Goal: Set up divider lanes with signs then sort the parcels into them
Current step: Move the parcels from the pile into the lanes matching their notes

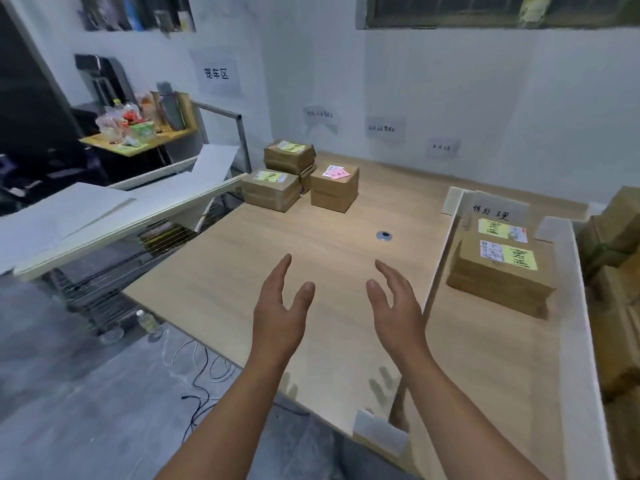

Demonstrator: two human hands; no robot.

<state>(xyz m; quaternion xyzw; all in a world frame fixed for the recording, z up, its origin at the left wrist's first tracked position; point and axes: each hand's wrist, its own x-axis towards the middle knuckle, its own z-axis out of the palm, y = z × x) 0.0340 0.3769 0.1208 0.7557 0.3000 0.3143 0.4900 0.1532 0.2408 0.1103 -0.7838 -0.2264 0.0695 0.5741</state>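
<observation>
- The left grip (pixel 278 306) is open: its fingers are straight, the thumb is spread, and it holds nothing.
- The right grip (pixel 398 306) is open in the same way, with its palm turned toward the left one. The two are apart and hover over the near middle of the bench (pixel 263 244).
- A white divider board (pixel 447 244) stands on edge on the bench just right of the right grip and runs from the near edge toward the wall.
- A second divider board (pixel 575 323) runs alongside it further right, so the two form one lane.
- A handwritten sign (pixel 498 210) stands at the far end of that lane.
- A stack of brown parcels (pixel 502 275) with yellow labels lies in the lane just in front of the sign, between the two boards.
- More parcels sit in the far left corner of the bench, well apart from both grips. There is a labelled pile (pixel 289 156), a flat parcel (pixel 270 189) in front of it and a cube-shaped box (pixel 334 189) with a pink label beside it.
- A round grey grommet (pixel 384 236) is set in the bench top beyond the right grip.
- Three small paper notes (pixel 384 128) are stuck on the wall above the bench, and a larger wall sign (pixel 216 74) hangs to their left.
- Spare white boards (pixel 86 216) lie on a wire cage cart (pixel 104 292) left of the bench.
- Stacked cartons (pixel 620 220) stand at the right edge of the view.
- Cables (pixel 204 368) trail on the grey floor.
</observation>
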